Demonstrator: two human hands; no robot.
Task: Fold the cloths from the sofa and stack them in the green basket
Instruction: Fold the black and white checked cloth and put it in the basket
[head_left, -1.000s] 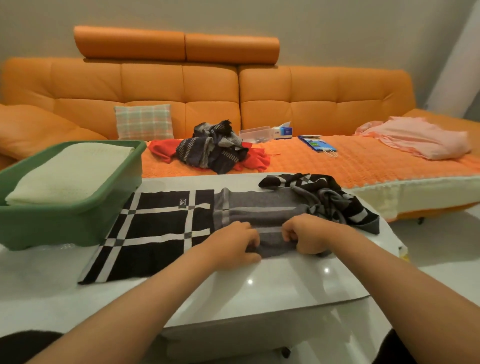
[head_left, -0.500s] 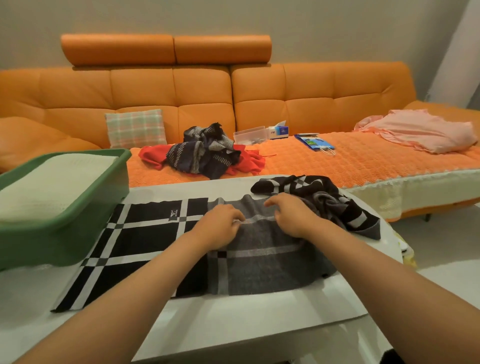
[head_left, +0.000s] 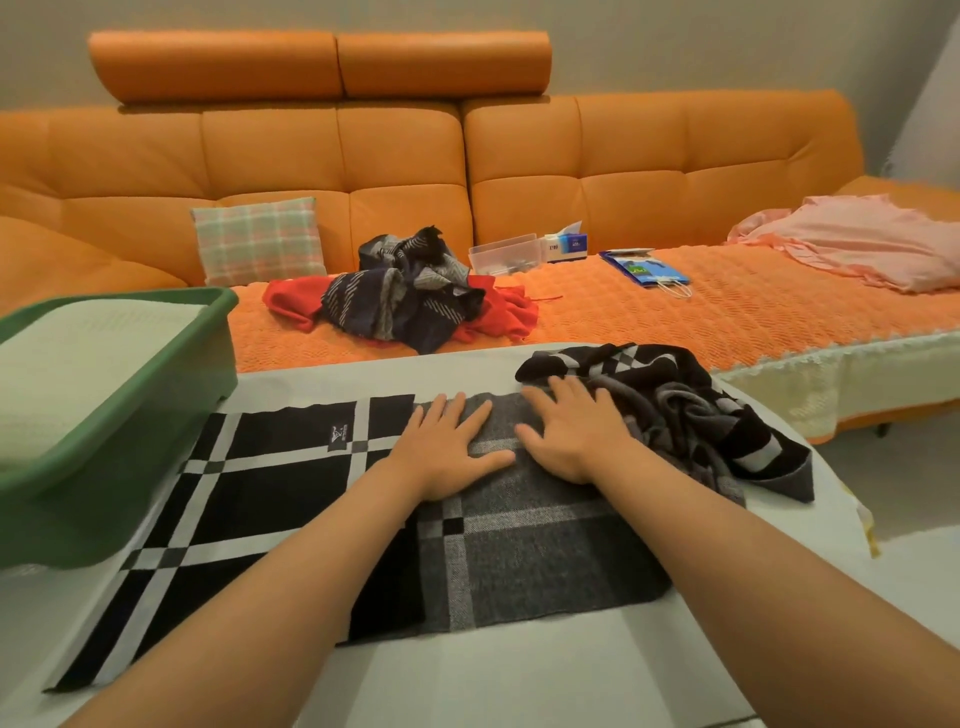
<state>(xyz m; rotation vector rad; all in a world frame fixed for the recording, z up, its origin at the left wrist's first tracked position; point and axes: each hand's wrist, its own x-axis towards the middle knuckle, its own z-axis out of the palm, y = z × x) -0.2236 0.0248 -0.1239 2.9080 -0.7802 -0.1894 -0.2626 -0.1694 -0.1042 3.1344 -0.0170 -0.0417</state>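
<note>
Head cam: orange sofa (head_left: 363, 156) fills the bkgd, w/ a pink cloth (head_left: 872, 244) at its right end and a dark striped cloth (head_left: 405, 291) heaped on a red cloth (head_left: 291, 306) mid-seat. White desk (head_left: 519, 675) stands in front. Green basket (head_left: 104, 467) sits on the desk's left side, a folded cream cloth (head_left: 78, 353) inside. Checked black/grey cloth (head_left: 270, 493) lies flat across the desk just beside the basket. Its right end is bunched, prob. the same piece, though I can't tell. I see the left hand (head_left: 447, 452) and right hand (head_left: 571, 436) pressing flat on its grey part, side by side. Each grip is slack: fingers straight, holding nothing.
</note>
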